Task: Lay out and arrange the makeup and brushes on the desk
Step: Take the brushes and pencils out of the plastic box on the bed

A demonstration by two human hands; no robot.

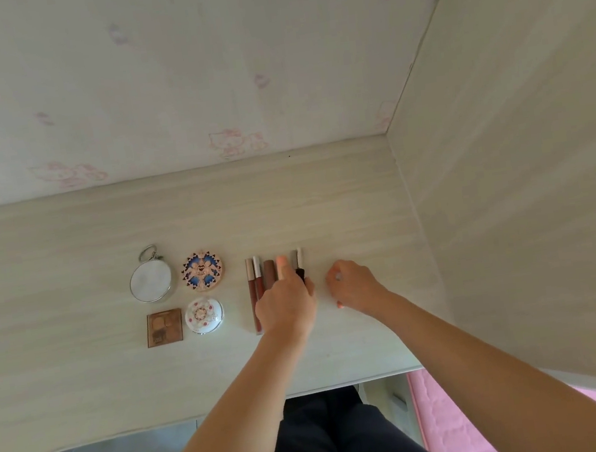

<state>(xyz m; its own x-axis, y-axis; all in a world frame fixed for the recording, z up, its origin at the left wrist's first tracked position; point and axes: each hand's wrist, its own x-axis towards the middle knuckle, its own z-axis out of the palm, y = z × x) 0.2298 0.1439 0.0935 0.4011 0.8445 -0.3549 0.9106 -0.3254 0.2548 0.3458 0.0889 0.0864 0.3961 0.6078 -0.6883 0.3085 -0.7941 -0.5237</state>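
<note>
While we face the desk [324, 203], our left hand [286, 305] rests a straight forefinger [282, 266] on the lip tubes [260, 282], right hand [353, 286] at their 3 o'clock curled, contents unclear, compacts [202, 272] at 9 o'clock

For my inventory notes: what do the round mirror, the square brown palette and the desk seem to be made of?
The round mirror looks like glass in a shiny metal rim: pale reflective face, silvery edge and ring. The square brown palette seems glossy plastic or coated card; I cannot tell which. The desk looks like matte pale wood-grain laminate, from its even streaks.
</note>
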